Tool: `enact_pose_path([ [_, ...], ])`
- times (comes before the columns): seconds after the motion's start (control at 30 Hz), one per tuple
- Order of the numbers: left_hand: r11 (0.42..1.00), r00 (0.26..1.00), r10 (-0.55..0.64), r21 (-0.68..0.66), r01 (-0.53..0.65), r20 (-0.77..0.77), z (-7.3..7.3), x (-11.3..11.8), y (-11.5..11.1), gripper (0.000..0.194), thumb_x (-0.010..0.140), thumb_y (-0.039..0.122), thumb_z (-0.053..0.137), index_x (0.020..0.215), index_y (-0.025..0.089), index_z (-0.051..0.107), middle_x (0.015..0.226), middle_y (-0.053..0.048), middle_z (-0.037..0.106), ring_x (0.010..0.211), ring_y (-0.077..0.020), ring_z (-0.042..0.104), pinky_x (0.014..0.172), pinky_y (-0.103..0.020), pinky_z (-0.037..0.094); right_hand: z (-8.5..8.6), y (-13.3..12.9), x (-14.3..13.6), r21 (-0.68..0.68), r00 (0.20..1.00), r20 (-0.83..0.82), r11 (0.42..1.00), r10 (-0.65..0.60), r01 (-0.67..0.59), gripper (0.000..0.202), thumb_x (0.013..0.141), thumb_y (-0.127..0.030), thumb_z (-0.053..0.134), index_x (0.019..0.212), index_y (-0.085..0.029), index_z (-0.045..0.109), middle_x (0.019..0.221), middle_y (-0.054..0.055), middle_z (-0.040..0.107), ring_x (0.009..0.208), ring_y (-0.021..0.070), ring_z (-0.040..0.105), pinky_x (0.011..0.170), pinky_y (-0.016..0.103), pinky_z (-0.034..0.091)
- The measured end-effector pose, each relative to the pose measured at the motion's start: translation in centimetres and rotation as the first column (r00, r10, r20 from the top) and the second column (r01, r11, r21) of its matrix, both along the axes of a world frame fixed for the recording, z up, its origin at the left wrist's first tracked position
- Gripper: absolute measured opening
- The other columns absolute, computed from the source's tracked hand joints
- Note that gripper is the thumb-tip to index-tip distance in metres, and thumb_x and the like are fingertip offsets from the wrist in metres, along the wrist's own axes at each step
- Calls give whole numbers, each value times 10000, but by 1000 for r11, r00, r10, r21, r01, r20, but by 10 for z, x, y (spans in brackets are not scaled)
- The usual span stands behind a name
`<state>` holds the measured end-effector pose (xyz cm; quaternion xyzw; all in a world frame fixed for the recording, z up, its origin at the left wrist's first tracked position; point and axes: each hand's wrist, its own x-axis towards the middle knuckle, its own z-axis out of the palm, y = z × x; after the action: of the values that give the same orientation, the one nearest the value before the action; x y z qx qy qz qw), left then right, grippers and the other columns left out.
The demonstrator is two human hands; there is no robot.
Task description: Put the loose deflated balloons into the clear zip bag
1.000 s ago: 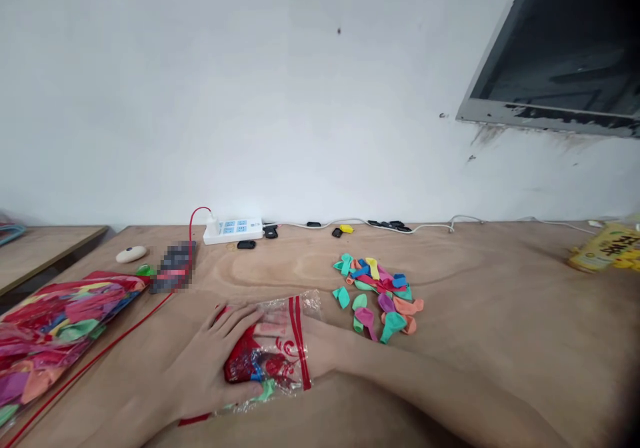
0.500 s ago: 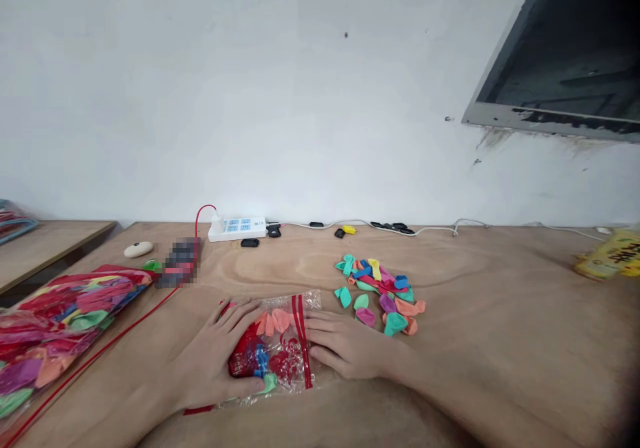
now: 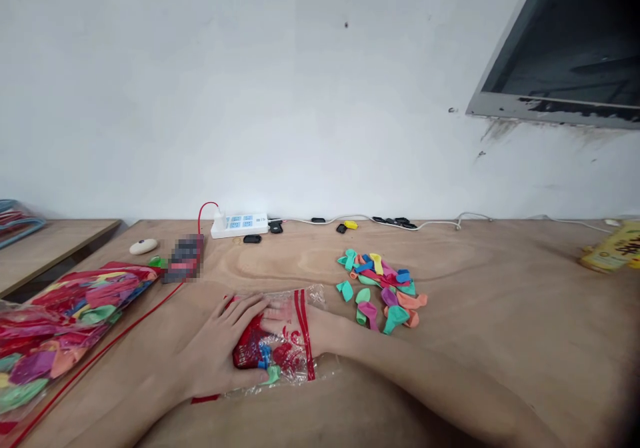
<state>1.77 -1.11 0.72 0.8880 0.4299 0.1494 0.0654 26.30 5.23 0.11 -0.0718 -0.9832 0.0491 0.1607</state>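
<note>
A clear plastic bag with red print and red stripes [image 3: 303, 361] lies flat on the wooden table, with blue, green and red balloons showing inside. My left hand [image 3: 225, 348] rests spread over the bag's left part, fingers stretched and thumb apart, pressing it to the table. Through the striped end, my right hand [image 3: 295, 328] reaches into the bag. Its fingers show through the film, stretched out to the left near my left fingertips; what lies under them is hidden. Loose coloured balloons [image 3: 397, 316] are in a pile to the right of the bag.
A larger bag of balloons [image 3: 95, 295] lies at the left beside a red cable [image 3: 125, 331]. A power strip [image 3: 240, 225], a blurred-out phone-like object [image 3: 183, 259], a white oval object [image 3: 143, 247] and small black pieces [image 3: 253, 239] stand farther back. At far right is a yellow package [image 3: 613, 248].
My right hand has moved left from the bag's striped edge into the bag, covering the coral balloons seen before. My left hand stays on the bag. The view has shifted slightly.
</note>
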Motion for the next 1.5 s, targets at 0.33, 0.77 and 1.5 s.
enact_pose_path([
  [0.33,999,999,-35,20,35,4,-11,-7,5,1030,818,785,738,1661,357,330,1645,-93,476,1472,-391,490,1289,-645,273,16,-16,148,-47,909,-18,909,-416,415,436,1088,-281,501,1518,-265,570,1558,100,568,1421,267,550,1200,508,450],
  [0.77,1000,999,-19,-5,19,-48,-7,-5,4,1018,834,807,709,1662,350,331,1654,-112,458,1496,-414,455,1275,-689,273,7,25,238,-112,697,-98,704,-710,701,261,989,-273,550,1034,-253,807,1193,75,766,1210,316,665,1084,554,511],
  [1.5,998,999,-44,33,45,-21,-13,-8,5,1062,838,788,722,1691,375,245,1653,-90,468,1488,-395,471,1280,-646,294,12,13,218,-265,788,-134,788,-600,555,306,792,-96,529,737,-267,776,962,23,793,1057,268,701,1124,572,471],
])
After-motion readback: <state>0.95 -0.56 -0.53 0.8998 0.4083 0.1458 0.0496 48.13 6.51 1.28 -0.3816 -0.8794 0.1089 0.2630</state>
